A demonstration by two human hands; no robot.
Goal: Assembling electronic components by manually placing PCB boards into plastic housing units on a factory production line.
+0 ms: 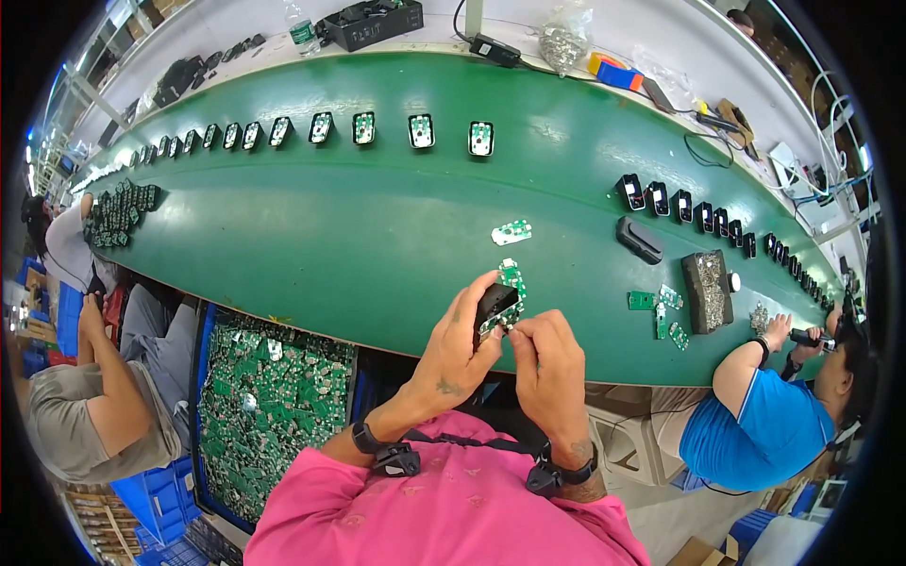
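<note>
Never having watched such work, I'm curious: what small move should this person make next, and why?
Perhaps ease the green board into the black case with the right hand: the left hand holds the case, the board shows at its opening, and the right hand's fingers are pinched beside it. The cases lined up beyond have boards seated inside.

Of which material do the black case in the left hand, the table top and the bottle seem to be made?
Black case: probably moulded plastic, dark and fairly matte. Table top: perhaps a smooth green mat or laminate, given its soft glare. Bottle: likely thin plastic, clear above its label.
</note>
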